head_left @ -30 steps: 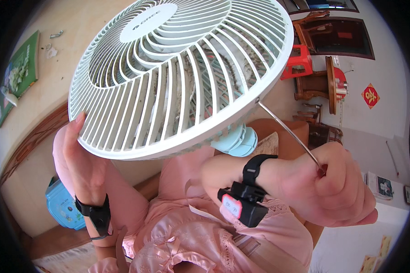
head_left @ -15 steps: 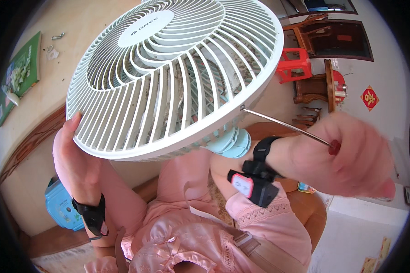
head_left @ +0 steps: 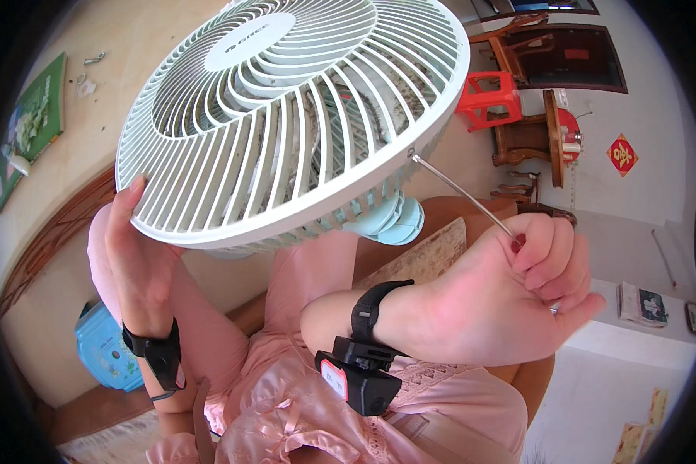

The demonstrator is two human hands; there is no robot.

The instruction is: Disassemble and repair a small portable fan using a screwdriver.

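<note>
A white fan (head_left: 278, 131) with a dusty slatted grille is tilted in front of me, its light blue neck (head_left: 398, 220) showing beneath. My left hand (head_left: 135, 240) grips the grille's lower left rim, thumb on the front and the other fingers hidden behind. In my right hand (head_left: 510, 294) is a screwdriver (head_left: 472, 197); the fist wraps its dark red handle, which is mostly covered. The metal shaft slants up to the left, its tip at a small recess in the rim's lower right edge. Both wrists carry black straps with small black devices.
A wooden table (head_left: 54, 139) at the left bears a green book (head_left: 42, 127) and small metal parts. A light blue stool (head_left: 104, 348) stands below it. Farther right are a red plastic stool (head_left: 491, 100), wooden furniture (head_left: 530, 143) and a white ledge with a small box (head_left: 642, 305).
My right hand has turned over and moved left and slightly down around the screwdriver handle, its palm side now showing. The fan has shifted slightly up; my left hand keeps its hold.
</note>
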